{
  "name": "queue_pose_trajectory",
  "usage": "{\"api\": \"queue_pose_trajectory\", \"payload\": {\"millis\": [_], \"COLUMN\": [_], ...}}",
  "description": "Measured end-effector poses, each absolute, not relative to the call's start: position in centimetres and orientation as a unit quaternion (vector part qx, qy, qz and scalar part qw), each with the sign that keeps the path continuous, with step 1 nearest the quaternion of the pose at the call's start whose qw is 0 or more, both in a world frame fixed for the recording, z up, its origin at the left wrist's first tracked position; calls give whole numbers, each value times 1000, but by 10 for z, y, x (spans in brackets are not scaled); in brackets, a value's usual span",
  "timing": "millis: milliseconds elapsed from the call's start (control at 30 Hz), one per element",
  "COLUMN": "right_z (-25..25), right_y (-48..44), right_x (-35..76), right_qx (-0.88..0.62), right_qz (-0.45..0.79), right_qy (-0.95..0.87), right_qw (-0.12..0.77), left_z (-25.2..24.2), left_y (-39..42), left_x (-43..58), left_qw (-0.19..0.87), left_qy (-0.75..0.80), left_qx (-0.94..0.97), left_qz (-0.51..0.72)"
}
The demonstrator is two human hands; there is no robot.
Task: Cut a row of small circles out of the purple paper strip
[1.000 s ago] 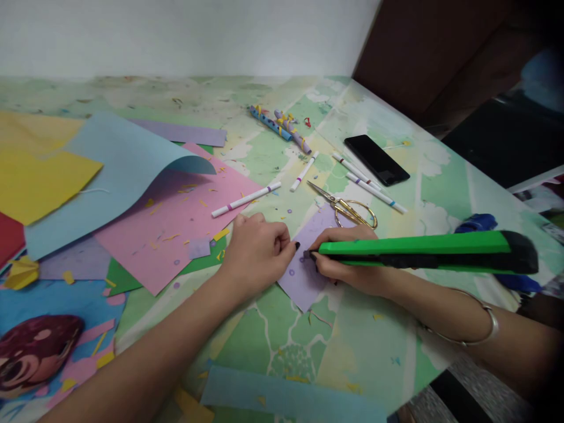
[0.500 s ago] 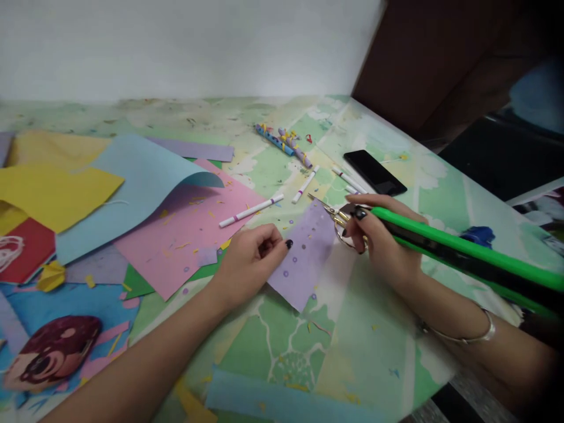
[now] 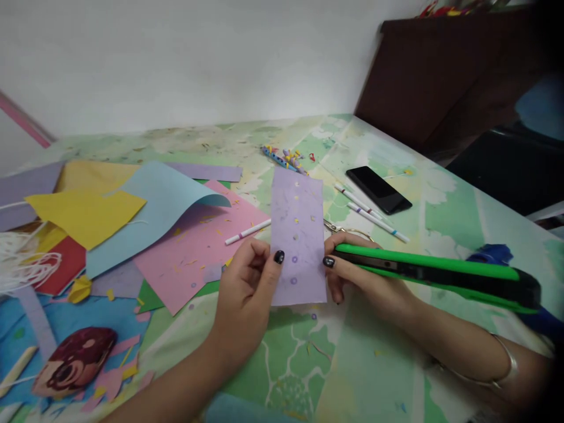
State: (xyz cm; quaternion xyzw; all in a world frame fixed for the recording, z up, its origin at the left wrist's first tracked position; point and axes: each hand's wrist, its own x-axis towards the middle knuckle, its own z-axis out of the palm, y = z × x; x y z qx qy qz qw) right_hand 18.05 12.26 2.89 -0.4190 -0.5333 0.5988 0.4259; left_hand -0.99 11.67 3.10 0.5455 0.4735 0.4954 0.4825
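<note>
A purple paper strip (image 3: pixel 304 235), dotted with small rings and yellow bits, is held up in front of me. My left hand (image 3: pixel 247 288) pinches its left edge between thumb and fingers. At the strip's right edge, the thumb of my right hand (image 3: pixel 374 282) lies close to or on the paper; contact is hard to tell. A long green-and-black tool, seemingly a utility knife (image 3: pixel 440 270), rests in my right hand, with no blade visible. Behind that hand are metal scissors (image 3: pixel 337 228), partly hidden by it and the paper.
Coloured paper sheets (image 3: pixel 132 217) overlap at left, with a bear-face pouch (image 3: pixel 74 361) and white string (image 3: pixel 26 258) nearby. White pens (image 3: pixel 379 222) and a black phone (image 3: pixel 379 189) lie at right. Two decorated paper rolls (image 3: pixel 282 158) sit behind the strip.
The purple strip has been raised from the table to upright. My right hand has let go of the scissors and keeps the green tool. My left hand now grips the strip's edge.
</note>
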Motion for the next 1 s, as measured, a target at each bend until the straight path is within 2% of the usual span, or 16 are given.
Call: {"api": "queue_pose_trajectory", "payload": {"millis": [233, 500, 1000], "right_z": [23, 24, 26], "right_y": [124, 123, 122], "right_x": [184, 186, 185], "right_qx": [-376, -409, -391], "right_qz": [668, 610, 588], "right_qy": [-467, -523, -554], "right_qw": [440, 432, 440], "left_z": [37, 32, 32], "left_y": [115, 117, 118], "left_x": [-7, -9, -6], "left_qw": [595, 730, 797], "left_qy": [436, 360, 295], "left_qx": [487, 401, 368], "left_qz": [468, 420, 378]}}
